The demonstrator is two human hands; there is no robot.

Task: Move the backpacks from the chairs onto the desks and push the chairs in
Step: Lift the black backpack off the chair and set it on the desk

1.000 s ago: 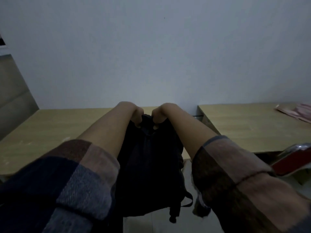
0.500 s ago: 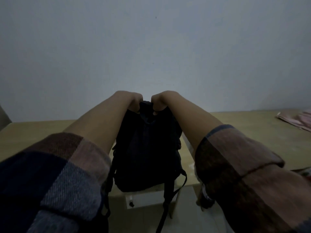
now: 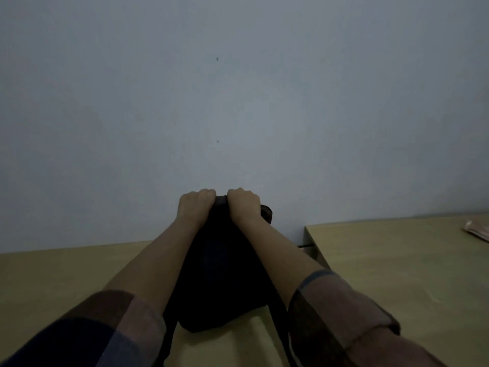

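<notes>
A black backpack (image 3: 222, 282) stands upright on the left wooden desk (image 3: 66, 274), close to the wall. My left hand (image 3: 195, 205) and my right hand (image 3: 242, 205) both grip its top edge, fingers curled over it. Its straps hang down toward me over the desk's near side. Whether its base rests fully on the desk I cannot tell. No chair is in view.
A second wooden desk (image 3: 397, 255) stands to the right, with a narrow gap between the two. A pinkish flat thing (image 3: 477, 230) lies at its far right. A plain pale wall (image 3: 238, 102) rises right behind both desks.
Both hands have carried the backpack up and forward, from hanging in front of the desk edge to standing on the left desk near the wall. My view has tilted up.
</notes>
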